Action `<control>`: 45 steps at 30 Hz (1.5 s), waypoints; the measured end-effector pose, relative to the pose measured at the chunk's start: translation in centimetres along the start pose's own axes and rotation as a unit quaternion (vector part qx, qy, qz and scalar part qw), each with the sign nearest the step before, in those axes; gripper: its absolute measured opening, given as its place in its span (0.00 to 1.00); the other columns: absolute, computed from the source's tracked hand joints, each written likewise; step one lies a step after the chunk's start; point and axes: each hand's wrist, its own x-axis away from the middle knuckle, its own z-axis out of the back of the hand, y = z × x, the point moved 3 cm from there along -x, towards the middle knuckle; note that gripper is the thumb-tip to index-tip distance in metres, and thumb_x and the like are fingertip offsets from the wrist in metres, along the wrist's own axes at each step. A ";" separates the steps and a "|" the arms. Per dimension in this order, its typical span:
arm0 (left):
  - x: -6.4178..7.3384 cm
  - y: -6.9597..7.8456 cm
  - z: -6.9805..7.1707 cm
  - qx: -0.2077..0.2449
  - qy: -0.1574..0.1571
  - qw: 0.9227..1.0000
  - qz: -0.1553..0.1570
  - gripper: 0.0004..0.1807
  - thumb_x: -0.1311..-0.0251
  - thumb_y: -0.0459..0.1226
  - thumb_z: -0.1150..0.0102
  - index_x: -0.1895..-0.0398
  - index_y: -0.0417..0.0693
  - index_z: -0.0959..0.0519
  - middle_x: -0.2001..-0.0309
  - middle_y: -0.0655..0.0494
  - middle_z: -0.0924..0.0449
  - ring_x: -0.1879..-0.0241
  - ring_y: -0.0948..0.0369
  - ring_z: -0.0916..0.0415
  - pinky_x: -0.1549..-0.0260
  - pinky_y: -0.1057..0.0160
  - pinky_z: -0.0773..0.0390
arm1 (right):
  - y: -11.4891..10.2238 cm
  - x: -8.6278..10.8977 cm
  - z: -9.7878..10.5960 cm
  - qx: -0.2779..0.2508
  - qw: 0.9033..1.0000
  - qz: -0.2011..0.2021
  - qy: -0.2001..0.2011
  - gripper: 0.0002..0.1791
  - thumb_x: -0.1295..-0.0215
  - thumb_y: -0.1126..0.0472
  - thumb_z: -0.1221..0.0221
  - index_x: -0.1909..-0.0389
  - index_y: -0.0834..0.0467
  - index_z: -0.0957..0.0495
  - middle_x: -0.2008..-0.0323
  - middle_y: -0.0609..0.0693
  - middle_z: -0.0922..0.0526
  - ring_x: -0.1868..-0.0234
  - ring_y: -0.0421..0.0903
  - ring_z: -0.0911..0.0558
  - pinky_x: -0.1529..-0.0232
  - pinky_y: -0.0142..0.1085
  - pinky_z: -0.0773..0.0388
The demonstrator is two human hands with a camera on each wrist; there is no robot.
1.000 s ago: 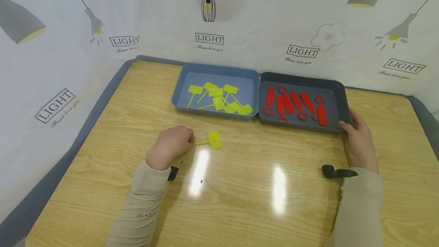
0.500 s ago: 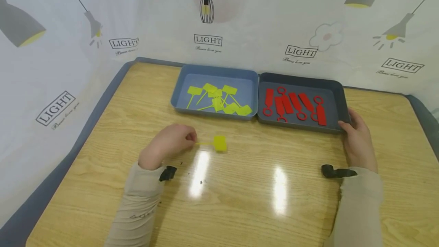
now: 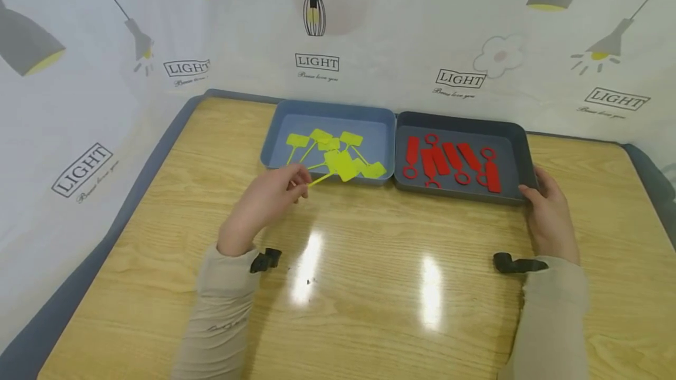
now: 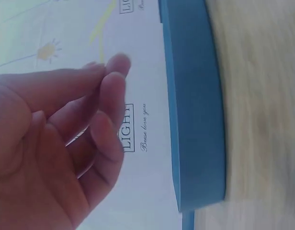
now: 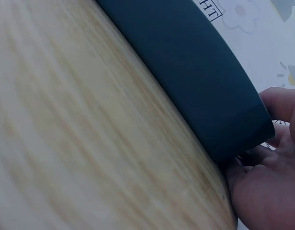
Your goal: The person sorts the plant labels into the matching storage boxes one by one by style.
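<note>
My left hand (image 3: 269, 201) pinches the thin stem of a yellow plant label (image 3: 344, 166) between thumb and fingertips. The label's flat head overlaps other yellow plant labels (image 3: 298, 140) in the light blue tray (image 3: 364, 121); in the left wrist view its blurred stem rises past the fingertips, beside the tray's wall (image 4: 198, 105). At the front right corner of the dark grey tray (image 3: 509, 151), my right hand (image 3: 551, 221) grips the edge, thumb over the rim. The right wrist view shows its fingers low against the tray's outer wall (image 5: 195, 81). Several red tags with rings (image 3: 454, 157) lie inside.
The two trays stand side by side at the back of the wooden table (image 3: 369, 286). Behind them hangs a white cloth (image 3: 253, 34) printed with lamps. Small dark specks (image 3: 310, 281) lie on the tabletop near the left wrist.
My left hand has lifted the yellow plant label off the tabletop and carried it forward to the blue tray's front edge. The right hand keeps its hold on the dark tray.
</note>
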 end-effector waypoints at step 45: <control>-9.7 -1.6 -4.5 0.024 0.088 0.996 0.013 0.09 0.38 0.40 0.50 0.61 0.56 0.19 0.66 0.64 0.19 0.63 0.64 0.26 0.67 0.64 0.30 | 0.4 0.0 -0.1 0.066 0.998 0.003 0.016 0.30 0.34 0.65 0.52 0.33 0.51 0.48 0.32 0.49 0.52 0.34 0.44 0.50 0.41 0.27 0.45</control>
